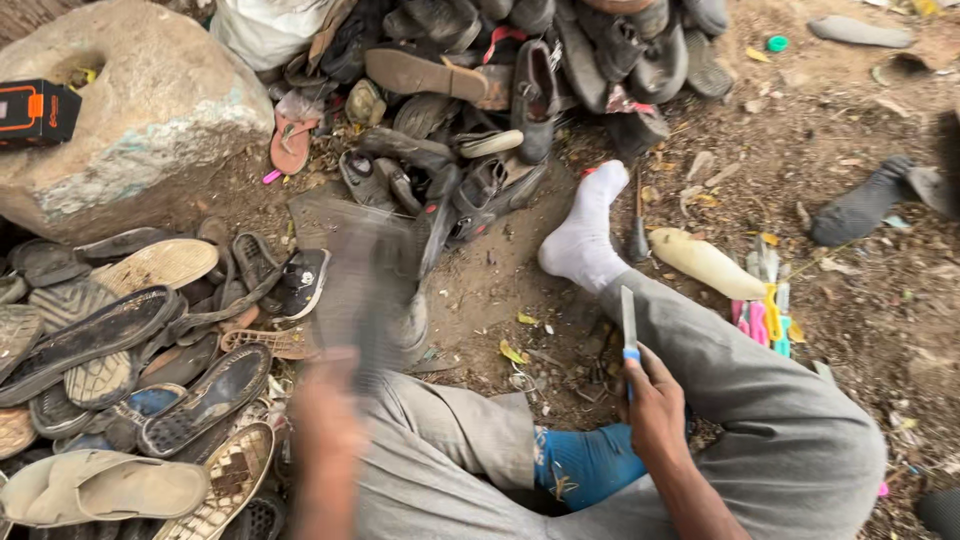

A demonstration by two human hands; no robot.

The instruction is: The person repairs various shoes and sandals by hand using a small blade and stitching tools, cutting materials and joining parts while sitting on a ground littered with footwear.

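Sat on bare dirt ground, grey trouser legs crossed, one foot in a white sock, the other in a blue sock half hidden under the knee. Right hand closed round a blue-handled knife, blade pointing up and away. Left hand smeared by motion blur, gripping a dark flat piece, likely a shoe sole; grip itself hard to make out. Worn soles and sandals heaped at left, more shoes piled beyond, partly cut off. Large stone at upper left.
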